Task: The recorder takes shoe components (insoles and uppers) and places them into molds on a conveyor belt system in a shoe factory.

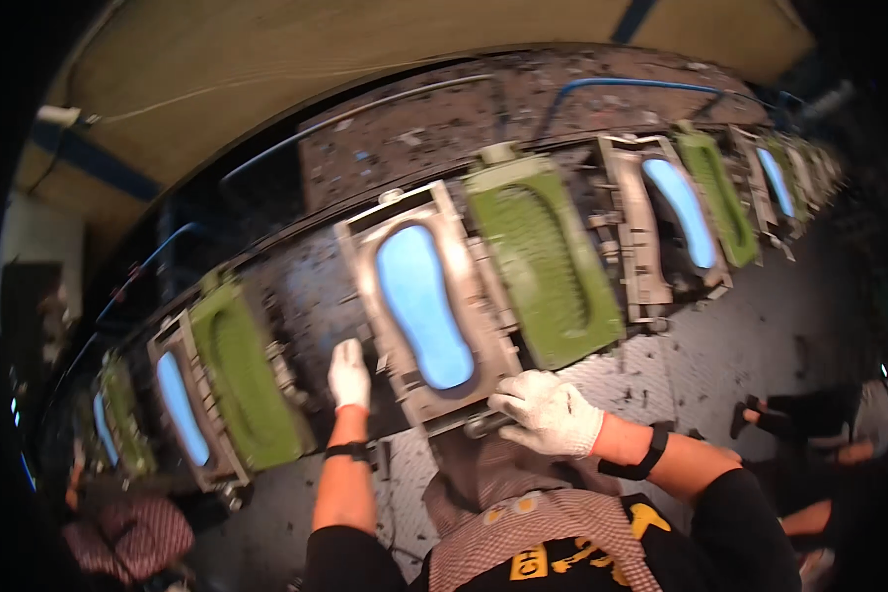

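An open metal mould (428,406) lies in front of me, with a blue sole-shaped piece (422,306) in its cavity. Its green lid (548,266), with a ribbed sole-shaped face, is folded out to the right. My right hand (548,412), in a white knit glove, has its fingers curled on the near right corner of the mould, close to a small knob (479,426). To the left of the mould, apart from it, is my gloved left hand (348,373). Its fingers are bent together; what they may hold cannot be made out.
Similar moulds with blue pieces (183,407) and green lids (252,380) stand in a curved row on both sides. Behind runs a scrap-strewn brown surface (395,138) with a blue rail (641,83). Other people (133,538) are at the lower left and right.
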Action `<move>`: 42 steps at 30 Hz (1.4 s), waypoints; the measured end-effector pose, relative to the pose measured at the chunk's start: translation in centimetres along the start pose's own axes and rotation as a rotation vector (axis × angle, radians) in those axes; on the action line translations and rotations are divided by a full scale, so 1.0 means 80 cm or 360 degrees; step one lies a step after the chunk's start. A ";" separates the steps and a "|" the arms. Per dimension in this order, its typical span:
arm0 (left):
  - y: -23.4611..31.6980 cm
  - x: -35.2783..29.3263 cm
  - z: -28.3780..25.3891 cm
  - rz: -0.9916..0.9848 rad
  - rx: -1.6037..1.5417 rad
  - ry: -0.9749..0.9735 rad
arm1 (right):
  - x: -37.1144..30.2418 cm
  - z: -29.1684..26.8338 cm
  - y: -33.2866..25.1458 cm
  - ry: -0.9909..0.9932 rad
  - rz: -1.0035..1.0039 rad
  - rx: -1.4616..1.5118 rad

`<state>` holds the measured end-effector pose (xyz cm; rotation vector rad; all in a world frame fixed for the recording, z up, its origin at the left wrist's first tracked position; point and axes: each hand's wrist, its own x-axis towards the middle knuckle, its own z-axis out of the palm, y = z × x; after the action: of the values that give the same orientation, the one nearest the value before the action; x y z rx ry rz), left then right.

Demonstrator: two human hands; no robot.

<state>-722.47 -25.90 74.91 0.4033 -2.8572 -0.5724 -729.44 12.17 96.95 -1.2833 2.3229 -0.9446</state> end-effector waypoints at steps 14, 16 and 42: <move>0.139 0.003 -0.123 -0.1015 -0.0311 0.0521 | -0.092 -0.206 0.374 0.0647 0.0669 -0.1050; 0.309 -0.005 -0.140 -0.0683 -0.0494 0.0524 | -0.044 -0.217 0.438 0.0340 0.0981 -0.0764; 0.798 0.001 0.216 -0.0927 -0.0810 -0.0258 | -0.096 -0.273 0.495 0.0481 0.0214 -0.0522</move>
<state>-741.18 36.76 84.93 1.1348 -2.5635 -1.4416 -762.23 42.06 85.54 -1.1423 2.8550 -0.7820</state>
